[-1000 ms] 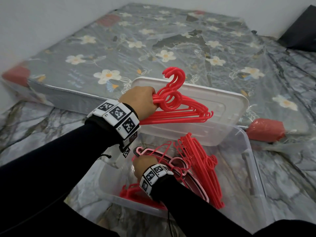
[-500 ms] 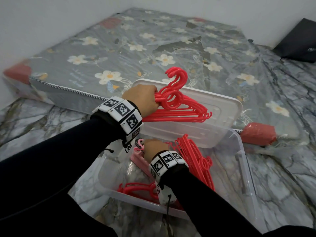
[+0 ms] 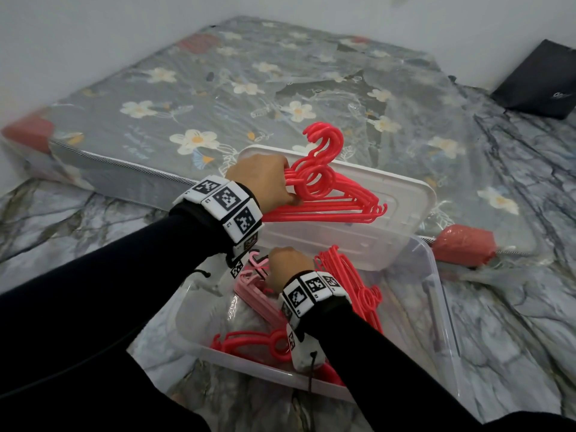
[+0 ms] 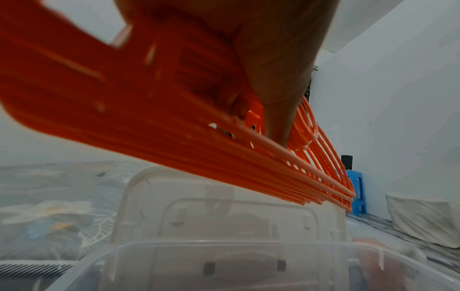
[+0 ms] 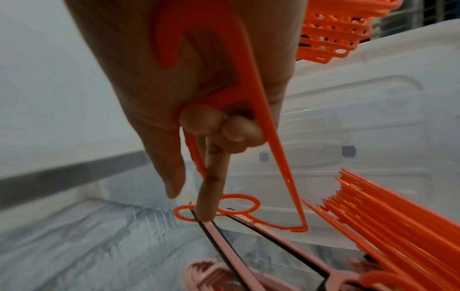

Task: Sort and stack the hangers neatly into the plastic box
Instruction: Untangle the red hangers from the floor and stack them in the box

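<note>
Your left hand (image 3: 263, 179) grips a bundle of red hangers (image 3: 330, 201) near their necks, fingers curled round them, holding the bundle above the white lid (image 3: 402, 201) that leans against the far side of the clear plastic box (image 3: 436, 307). The hooks point up and away from you, and the arms lie level, lined up one behind another. In the left wrist view the same bundle (image 4: 174, 118) runs out past your thumb (image 4: 278, 78), over the lid (image 4: 224, 216).

Your right hand (image 3: 288, 265) is down inside the box, fingers closed on a single red hanger (image 5: 248, 102); the right wrist view shows its hook lying across your palm and its thin arms running down toward the box floor. Your index finger (image 5: 211, 196) points down at the pink hangers (image 3: 252, 291) lying below it.

More red hangers (image 3: 358, 288) stand on edge along the right side of the box, and another red hanger (image 3: 249, 339) lies against the near wall. The box sits on a marbled floor (image 3: 62, 219), beside a floral mattress (image 3: 249, 88) wrapped in plastic.
</note>
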### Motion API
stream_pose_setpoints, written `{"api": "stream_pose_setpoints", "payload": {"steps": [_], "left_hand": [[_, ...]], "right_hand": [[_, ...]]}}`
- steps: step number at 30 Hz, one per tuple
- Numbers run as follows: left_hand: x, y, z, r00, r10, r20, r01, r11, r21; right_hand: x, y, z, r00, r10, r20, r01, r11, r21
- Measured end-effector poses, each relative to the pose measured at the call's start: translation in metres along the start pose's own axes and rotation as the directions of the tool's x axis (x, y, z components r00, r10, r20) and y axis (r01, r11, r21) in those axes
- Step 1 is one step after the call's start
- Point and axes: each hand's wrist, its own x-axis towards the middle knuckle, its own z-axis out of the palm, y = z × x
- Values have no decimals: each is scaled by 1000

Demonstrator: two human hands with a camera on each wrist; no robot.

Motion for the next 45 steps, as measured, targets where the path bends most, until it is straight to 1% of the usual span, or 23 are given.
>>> {"api": "stream_pose_setpoints", "payload": {"steps": [2,3,6,8,10,12,17,20,23,25,27,29,31,33,36,39,42,45], "left_hand": [[0,0,-1,1000,-4,-8,4,1000,-10],[0,1,-2,1000,-1,-13,0,1000,-14],[1,2,-3,999,19,-32,-20,999,-25],[1,1,-3,999,22,-41,-23,1000,-18],[1,-2,-4,999,24,-42,-23,1000,4],[1,-5,-5,1000,14,-27,-15,1000,-14],[-1,-8,-7,1000,-2,-29,-1,996,-84],[-3,-7,-9,999,12,-40,-18,991,-135],[-3,-4,-9,999,-1,-39,-5,987,-159],[-3,-3,-9,999,-11,-46,2,984,-178],[-4,-2,-9,998,-4,-61,-8,980,-196],[-6,0,-8,997,16,-71,-30,977,-209],[-8,3,-7,997,32,-72,-46,978,-203],[-10,6,-3,999,36,-39,-43,979,-199],[-12,11,4,998,43,47,-33,980,-196],[-12,15,10,995,63,71,-47,977,-210],[-14,18,13,992,89,91,-67,974,-217],[-18,22,17,987,116,108,-94,976,-195]], "right_hand": [[2,-4,-9,999,-19,28,16,996,87],[3,-8,-11,998,-40,47,35,995,94],[5,-16,-14,992,-105,65,105,994,1],[5,-14,-17,992,-108,61,111,993,-44],[5,-7,-26,994,-107,32,110,991,-81],[4,6,-39,994,-109,-20,107,990,-93],[-10,46,-73,990,-74,-117,57,988,-146],[-34,74,-83,992,-50,-116,27,981,-190],[-63,102,-86,997,21,-72,-31,991,-133],[-81,118,-91,993,90,-74,-95,993,-71],[-93,129,-96,988,105,-112,-108,994,-25],[-101,135,-100,979,89,-185,-84,996,37],[-106,138,-104,952,75,-297,-39,991,127],[-107,141,-109,916,65,-397,10,983,185],[-107,141,-118,881,48,-470,45,982,185],[-104,137,-125,865,24,-502,79,980,184],[-100,132,-128,860,-24,-511,104,986,129],[-96,127,-129,842,-38,-538,92,993,72]]}}
